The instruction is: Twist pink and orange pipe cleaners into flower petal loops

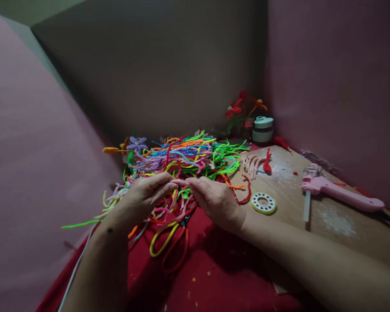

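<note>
Two bare forearms in view, left grip (147, 190) and right grip (214, 201) bare too. Skin uncovered right up to frame edge on both sides. One small dark spot on left forearm (99, 260), just behind the wrist.

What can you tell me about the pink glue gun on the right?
The glue gun is pink and looks like plastic. It lies on its side on the brown board, to the right of the right hand; no hand touches it. Its long handle points right, where a dark cord leaves it. A pale stick juts from its left end toward the viewer.
</note>
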{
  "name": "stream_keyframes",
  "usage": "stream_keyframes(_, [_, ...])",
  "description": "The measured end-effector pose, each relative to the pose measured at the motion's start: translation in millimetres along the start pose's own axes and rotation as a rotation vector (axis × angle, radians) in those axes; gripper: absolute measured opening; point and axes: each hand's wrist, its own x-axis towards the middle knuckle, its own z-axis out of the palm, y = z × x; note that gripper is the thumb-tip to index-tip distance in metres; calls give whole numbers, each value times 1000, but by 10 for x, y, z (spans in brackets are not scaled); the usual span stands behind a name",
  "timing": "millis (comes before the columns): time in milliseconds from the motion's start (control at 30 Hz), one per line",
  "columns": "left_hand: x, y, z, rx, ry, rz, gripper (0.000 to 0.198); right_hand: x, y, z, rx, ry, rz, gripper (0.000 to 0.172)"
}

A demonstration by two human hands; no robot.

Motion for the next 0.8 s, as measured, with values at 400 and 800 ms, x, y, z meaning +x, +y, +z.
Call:
stream_keyframes(400, [131, -503, 269, 329, -213, -156, 33, 39, 76, -21, -270, -443, 237, 31])
stream_keyframes(800, [41, -530, 99, 481, -257, -370, 25, 38, 151, 61, -402, -472, 271, 27])
